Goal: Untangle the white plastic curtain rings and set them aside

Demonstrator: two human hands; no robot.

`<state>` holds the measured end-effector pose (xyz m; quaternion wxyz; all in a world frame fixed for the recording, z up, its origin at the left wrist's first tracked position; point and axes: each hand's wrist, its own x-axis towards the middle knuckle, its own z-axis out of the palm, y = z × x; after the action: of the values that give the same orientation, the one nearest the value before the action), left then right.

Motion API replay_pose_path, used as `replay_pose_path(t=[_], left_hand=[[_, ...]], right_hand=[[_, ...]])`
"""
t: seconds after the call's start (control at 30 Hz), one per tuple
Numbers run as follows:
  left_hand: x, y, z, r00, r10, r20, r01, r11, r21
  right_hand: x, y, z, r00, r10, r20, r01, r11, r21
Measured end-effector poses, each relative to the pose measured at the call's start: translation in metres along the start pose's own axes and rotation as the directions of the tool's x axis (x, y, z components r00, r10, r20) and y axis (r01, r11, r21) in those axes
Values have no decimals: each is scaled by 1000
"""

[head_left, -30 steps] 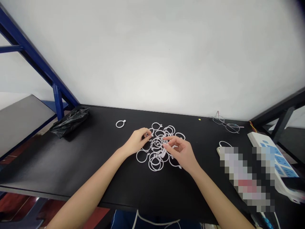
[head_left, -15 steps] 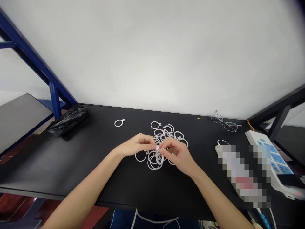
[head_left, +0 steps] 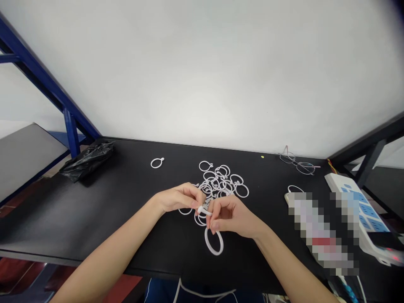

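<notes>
A pile of several white plastic rings (head_left: pixel 221 181) lies on the black table (head_left: pixel 126 219). My left hand (head_left: pixel 178 198) and my right hand (head_left: pixel 229 216) are raised just in front of the pile, fingertips pinched together. Between them they hold a white ring (head_left: pixel 213 240) that hangs down below my right fingers. My left fingers pinch its small top part, which is too small to make out. A single white ring (head_left: pixel 157 163) lies apart at the back left.
A crumpled black plastic bag (head_left: pixel 86 162) sits at the table's left end. Wire-framed glasses (head_left: pixel 298 165) lie at the back right. A white power strip (head_left: pixel 362 214) and a blurred patch are on the right. Blue shelf posts rise at the left.
Both hands left the pile and came toward me, closing on one ring. That ring is now lifted and hangs below my right fingers.
</notes>
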<state>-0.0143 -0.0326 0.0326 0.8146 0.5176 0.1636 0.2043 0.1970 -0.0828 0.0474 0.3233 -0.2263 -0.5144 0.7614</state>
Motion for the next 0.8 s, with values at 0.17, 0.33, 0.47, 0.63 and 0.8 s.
replay_pose_path(t=[0.17,0.33,0.47,0.63,0.8], left_hand=[[0,-6,3,994,45,99,-36,995,-93],[0,-3,-3,990,73,-119,-71,997,21],[3,-1,-16,859,260,-441,-23,881,473],[9,-13,-26,796,430,-426,174,512,841],[8,-18,-24,759,507,-409,244,361,900]], right_hand=[[-3,5,-1,997,-19,74,11,994,108],[-1,2,-10,996,-17,-92,16,1000,-4],[2,-6,-15,918,-87,-388,48,993,-108],[5,-5,-18,840,-84,-536,30,994,-107],[9,1,-23,768,-121,-629,64,992,-112]])
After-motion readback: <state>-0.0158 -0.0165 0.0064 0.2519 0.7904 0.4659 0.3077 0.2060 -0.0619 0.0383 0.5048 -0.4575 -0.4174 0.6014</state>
